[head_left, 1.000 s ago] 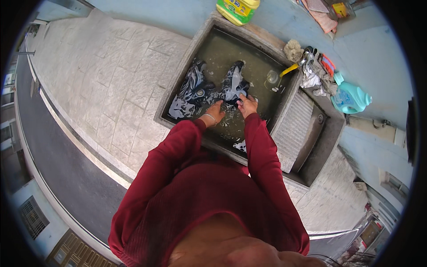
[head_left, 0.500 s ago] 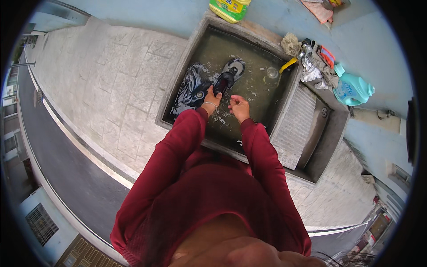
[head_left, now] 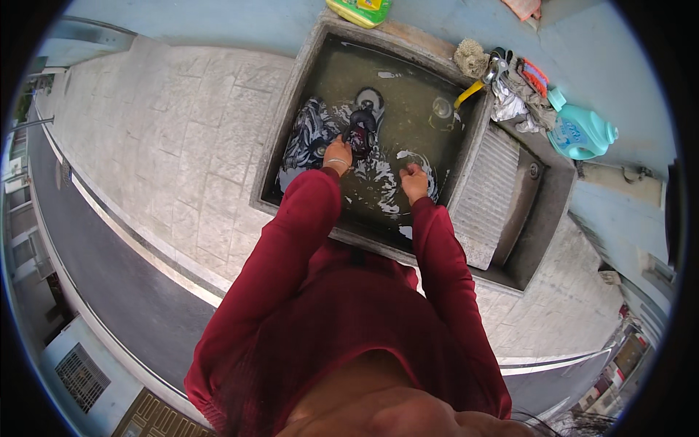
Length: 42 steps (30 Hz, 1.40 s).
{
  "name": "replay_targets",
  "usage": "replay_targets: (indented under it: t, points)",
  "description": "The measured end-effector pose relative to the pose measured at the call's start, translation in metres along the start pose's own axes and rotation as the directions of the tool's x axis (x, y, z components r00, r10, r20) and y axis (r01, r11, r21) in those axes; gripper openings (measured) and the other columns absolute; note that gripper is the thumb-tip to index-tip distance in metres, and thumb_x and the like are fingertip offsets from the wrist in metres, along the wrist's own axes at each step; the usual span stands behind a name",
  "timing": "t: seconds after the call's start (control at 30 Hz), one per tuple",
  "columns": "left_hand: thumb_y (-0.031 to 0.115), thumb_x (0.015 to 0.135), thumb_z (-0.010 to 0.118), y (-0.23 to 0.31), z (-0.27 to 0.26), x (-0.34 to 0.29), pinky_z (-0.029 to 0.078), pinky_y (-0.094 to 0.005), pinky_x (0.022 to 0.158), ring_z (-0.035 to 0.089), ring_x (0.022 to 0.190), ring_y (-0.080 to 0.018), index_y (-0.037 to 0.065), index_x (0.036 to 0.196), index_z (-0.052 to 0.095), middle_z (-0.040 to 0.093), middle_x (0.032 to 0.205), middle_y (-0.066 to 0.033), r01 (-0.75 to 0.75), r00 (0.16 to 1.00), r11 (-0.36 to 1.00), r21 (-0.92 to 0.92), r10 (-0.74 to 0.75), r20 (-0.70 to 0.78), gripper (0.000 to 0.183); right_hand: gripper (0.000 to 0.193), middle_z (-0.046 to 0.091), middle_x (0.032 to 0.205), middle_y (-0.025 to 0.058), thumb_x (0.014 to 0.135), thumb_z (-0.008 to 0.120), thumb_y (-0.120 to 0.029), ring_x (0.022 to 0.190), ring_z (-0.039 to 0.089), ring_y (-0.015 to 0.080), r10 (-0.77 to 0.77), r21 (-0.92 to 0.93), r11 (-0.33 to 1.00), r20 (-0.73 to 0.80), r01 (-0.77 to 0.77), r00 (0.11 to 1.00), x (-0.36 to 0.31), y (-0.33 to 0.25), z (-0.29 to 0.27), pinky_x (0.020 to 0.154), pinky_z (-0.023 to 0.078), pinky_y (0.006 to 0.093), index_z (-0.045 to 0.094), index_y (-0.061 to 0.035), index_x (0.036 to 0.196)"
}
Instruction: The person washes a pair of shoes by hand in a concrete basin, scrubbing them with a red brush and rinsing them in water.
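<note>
A dark shoe [head_left: 362, 124] with a pale grey toe part and a reddish inside sits in murky water in the left half of a stone sink [head_left: 480, 138]. My left hand [head_left: 337, 155] grips the near end of this shoe, fingers closed on its edge. Left of it, another dark item [head_left: 309, 131], which looks like a second shoe, lies partly in the water among bright reflections. My right hand [head_left: 414, 182] is at the water to the right of the shoe, apart from it. Its fingertips dip below the rippled surface and are partly hidden.
A tap with a yellow spout [head_left: 470, 95] hangs over the basin. Beside it lie a mesh scrubber [head_left: 472, 58], grey rags [head_left: 507, 102], an orange-red brush [head_left: 535, 77] and a teal detergent bottle [head_left: 582, 133]. A ridged washboard [head_left: 484, 197] adjoins the basin. A yellow-green container [head_left: 360, 11] stands behind.
My right hand has moved right, away from the shoe, and down into the water, raising ripples. The shoe has turned more upright in view, still in my left hand.
</note>
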<state>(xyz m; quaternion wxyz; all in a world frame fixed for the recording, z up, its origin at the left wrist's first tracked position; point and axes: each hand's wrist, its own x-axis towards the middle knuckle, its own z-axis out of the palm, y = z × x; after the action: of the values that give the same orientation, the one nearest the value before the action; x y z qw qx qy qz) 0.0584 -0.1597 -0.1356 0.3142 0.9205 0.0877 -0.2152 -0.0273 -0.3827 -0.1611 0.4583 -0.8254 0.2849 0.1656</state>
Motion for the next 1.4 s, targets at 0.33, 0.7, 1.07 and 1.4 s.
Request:
replay_targets:
  t: [0.33,0.7,1.07,1.4]
  points:
    - [0.024,0.085,0.047,0.002,-0.024,-0.035,0.045,-0.0438,0.074,0.058,0.086,-0.0340,0.009,0.110,0.050,0.060,0.091,-0.0182,-0.153,0.987,0.957,0.248,0.137,0.081,0.029,0.040,0.061,0.095,0.0135,0.079,0.058,-0.017,0.074,0.060,0.0159,-0.187,0.380,0.911,0.032,0.161,0.982,-0.008,-0.069,0.004,0.064,0.048,0.0280,0.051,-0.0019,0.115]
    - [0.023,0.084,0.049,0.009,-0.036,-0.048,0.045,-0.0428,0.074,0.057,0.087,-0.0342,0.011,0.110,0.049,0.059,0.092,-0.0188,-0.196,0.973,0.935,0.294,0.149,0.175,0.028,0.038,0.054,0.088,0.0123,0.066,0.071,-0.014,0.074,0.057,0.0254,-0.481,-0.191,0.869,-0.105,0.457,0.870,-0.026,-0.090,0.014,0.067,0.047,0.0341,0.058,-0.0048,0.100]
    - [0.021,0.084,0.047,0.001,-0.006,-0.063,0.045,-0.0446,0.073,0.058,0.083,-0.0374,0.002,0.103,0.049,0.060,0.084,-0.0229,-0.204,0.974,0.968,0.144,0.185,0.133,0.027,0.025,0.052,0.088,0.0118,0.065,0.067,-0.006,0.088,0.052,0.0306,-0.634,-0.298,0.762,-0.159,0.576,0.757,-0.057,-0.101,-0.003,0.073,0.044,0.0375,0.053,-0.0038,0.086]
    - [0.019,0.079,0.054,0.040,-0.031,-0.100,0.046,-0.0415,0.072,0.058,0.080,-0.0348,0.003,0.104,0.050,0.060,0.080,-0.0197,-0.402,0.834,0.865,0.299,0.481,-0.271,0.030,0.030,0.053,0.085,0.0095,0.065,0.067,-0.001,0.073,0.056,0.0187,-0.432,0.096,0.875,-0.284,0.474,0.856,-0.065,-0.071,0.015,0.064,0.046,0.0301,0.057,-0.0026,0.093]
